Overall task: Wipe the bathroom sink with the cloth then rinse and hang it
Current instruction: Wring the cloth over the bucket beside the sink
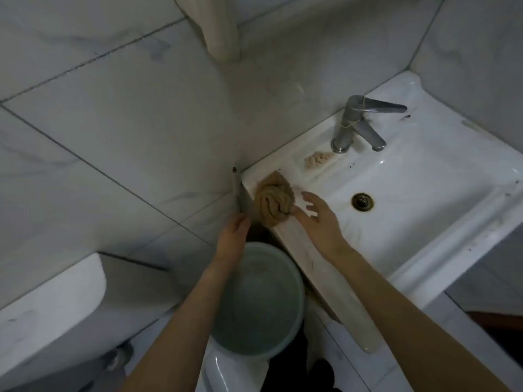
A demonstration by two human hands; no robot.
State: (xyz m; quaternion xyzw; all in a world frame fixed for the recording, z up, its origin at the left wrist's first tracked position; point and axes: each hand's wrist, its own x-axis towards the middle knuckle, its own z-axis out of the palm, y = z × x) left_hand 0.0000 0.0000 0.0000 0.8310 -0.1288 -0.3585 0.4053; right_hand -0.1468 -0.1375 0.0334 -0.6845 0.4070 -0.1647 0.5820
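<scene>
Here, twisted tan cloth (pixel 274 201) on glossy sink (pixel 441 193).

Tan cloth (pixel 274 202), white sink (pixel 418 222), silver faucet (pixel 357 124), pale green basin (pixel 260 304).

Left arm — bare, reaching up from the lower edge of the view, forearm nearly straight. Left hand (pixel 233 233) — back toward the camera, fingers together and curled slightly downward, holding nothing visible. Right arm — bare, extended diagonally from the lower right. Right hand (pixel 317 215) — palm down, fingers spread and loosely splayed, thumb side toward the other hand; nothing gripped.
</scene>
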